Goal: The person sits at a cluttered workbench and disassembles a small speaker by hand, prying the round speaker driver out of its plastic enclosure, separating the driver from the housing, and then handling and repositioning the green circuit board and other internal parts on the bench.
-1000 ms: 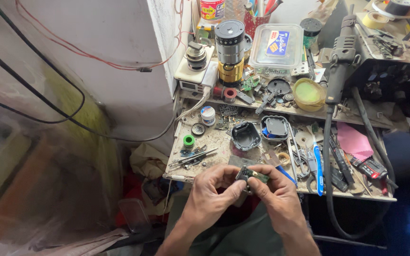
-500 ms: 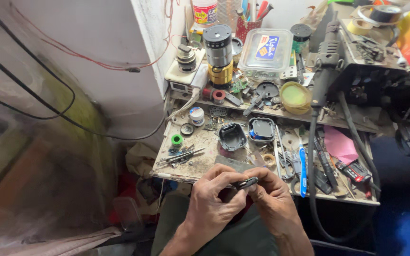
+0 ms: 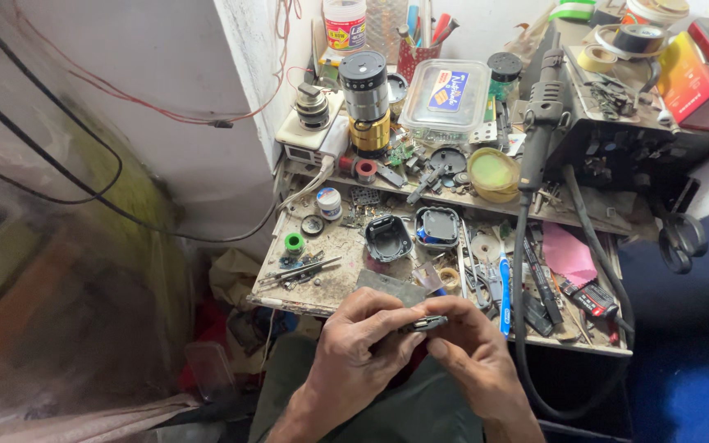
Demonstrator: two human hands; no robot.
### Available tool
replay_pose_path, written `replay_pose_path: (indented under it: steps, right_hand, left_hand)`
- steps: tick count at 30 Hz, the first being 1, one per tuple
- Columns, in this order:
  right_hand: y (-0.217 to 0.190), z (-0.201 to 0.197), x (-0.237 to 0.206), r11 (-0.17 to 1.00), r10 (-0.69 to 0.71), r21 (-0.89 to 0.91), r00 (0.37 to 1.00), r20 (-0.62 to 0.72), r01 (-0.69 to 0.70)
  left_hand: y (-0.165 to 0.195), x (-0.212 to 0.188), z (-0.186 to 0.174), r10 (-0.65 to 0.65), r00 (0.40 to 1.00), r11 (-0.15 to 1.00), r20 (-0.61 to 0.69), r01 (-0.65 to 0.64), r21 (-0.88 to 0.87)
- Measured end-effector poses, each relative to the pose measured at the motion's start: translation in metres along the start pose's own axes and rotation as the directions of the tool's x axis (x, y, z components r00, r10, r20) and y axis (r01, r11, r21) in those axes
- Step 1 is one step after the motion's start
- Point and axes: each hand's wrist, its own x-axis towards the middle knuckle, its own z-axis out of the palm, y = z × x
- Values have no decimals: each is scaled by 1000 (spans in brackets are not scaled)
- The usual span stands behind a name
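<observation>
Now lower in frame than before, both left hand (image 3: 363,349) and right hand (image 3: 473,353) pinching same small dark part (image 3: 422,323), nearer cluttered bench (image 3: 322,283).

White wall (image 3: 125,74) — cluttered wooden workbench (image 3: 330,279) beside it.

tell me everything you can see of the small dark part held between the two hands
The small dark flat part looks like thin metal or plastic, grey-black with a paler glint along its top edge. It lies roughly level, just in front of the cluttered workbench edge, above the person's lap. The left hand pinches its left end with thumb and fingertips; the right hand holds its right end. Finer detail is too small to tell.
</observation>
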Motion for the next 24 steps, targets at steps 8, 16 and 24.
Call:
replay_pose_path:
  steps: [8,16,24]
  right_hand:
    - [-3,0,-3,984,-143,-96,988,60,148]
    - [-11,3,-1,973,-166,-136,973,160,188]
    - [-16,4,-3,960,-175,-199,976,133,199]
  left_hand:
    - [3,-8,2,-165,984,970,63,173,-170]
    - [2,-12,3,-2,1000,994,-22,0,-113]
    - [5,-12,11,-42,997,989,-63,33,-141]
